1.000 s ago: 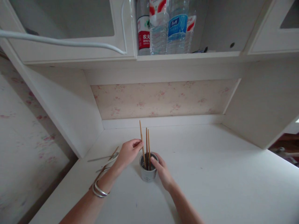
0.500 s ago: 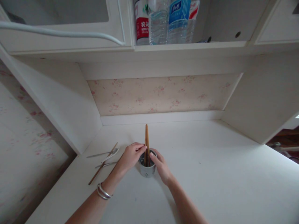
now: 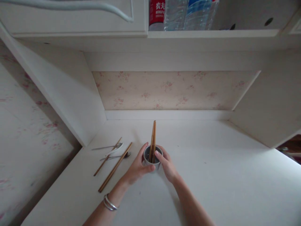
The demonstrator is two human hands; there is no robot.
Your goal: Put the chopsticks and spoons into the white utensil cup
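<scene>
On the surface (image 3: pixel 199 175), btwn our hands: grey cup (image 3: pixel 157 166). L hand (image 3: pixel 137 169) clasps its left side, R hand (image 3: pixel 167 164) its right, fingers wrapped, R thumb over rim. Prob. light, stiff, slick; we'd hold low, chopsticks (image 3: pixel 153 136) could tip it.

Left fingers (image 3: pixel 142 150) curve wide; right fingers (image 3: pixel 161 157), partly hidden, seem bent.

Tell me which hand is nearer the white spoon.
Left. The left hand is on the cup's left side, with the white spoon to its left; the right hand is on the cup's right side, farther away.
</scene>
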